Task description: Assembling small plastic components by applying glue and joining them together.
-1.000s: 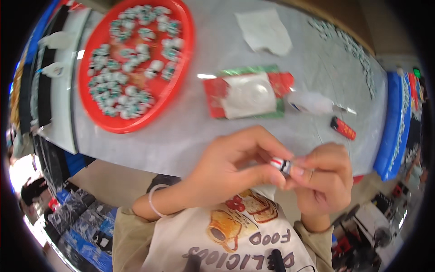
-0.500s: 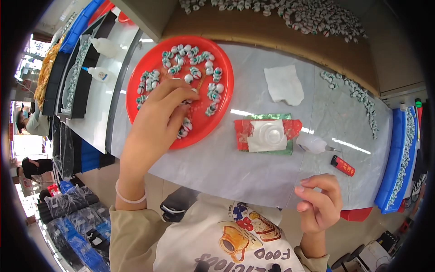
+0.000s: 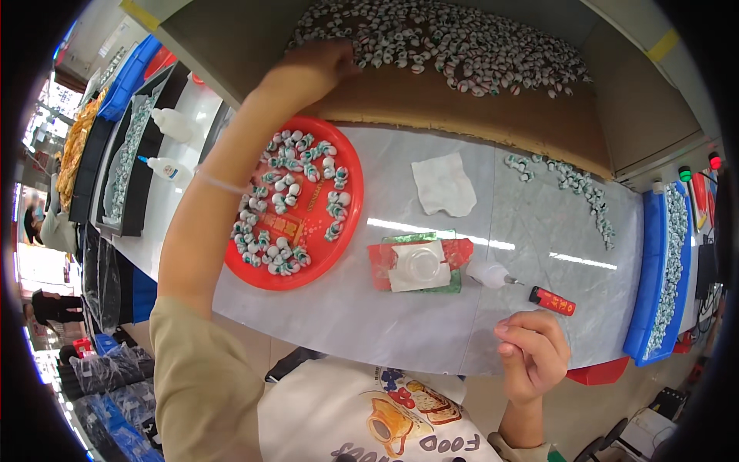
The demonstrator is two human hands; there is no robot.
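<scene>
My left hand (image 3: 314, 71) reaches over the far rim of a round red tray (image 3: 350, 223) into a pile of small white pieces with dark marks (image 3: 493, 54). Shadow and the bent fingers keep me from seeing what it grips. Small white-and-green figures (image 3: 286, 258) stand in groups on the tray. At the near right, my right hand (image 3: 536, 356) hovers past the table's front edge, fingers curled toward the thumb; whatever may be between them is too small to make out. Near it lie a red lighter (image 3: 553, 301) and a white needle-tipped bottle (image 3: 490, 274).
A clear round cup (image 3: 422, 267) sits on white tissue over red and green wrappers. Another tissue (image 3: 444, 185) lies behind it. Green-white pieces trail along the right (image 3: 573, 181). A blue bin (image 3: 643, 308) stands right; white bottles (image 3: 167, 169) and a black bin (image 3: 138, 181) left.
My left hand has gone from the tray up and away into the far pile of white pieces. Figures now stand where it was. My right hand keeps its curl, and the view has shifted.
</scene>
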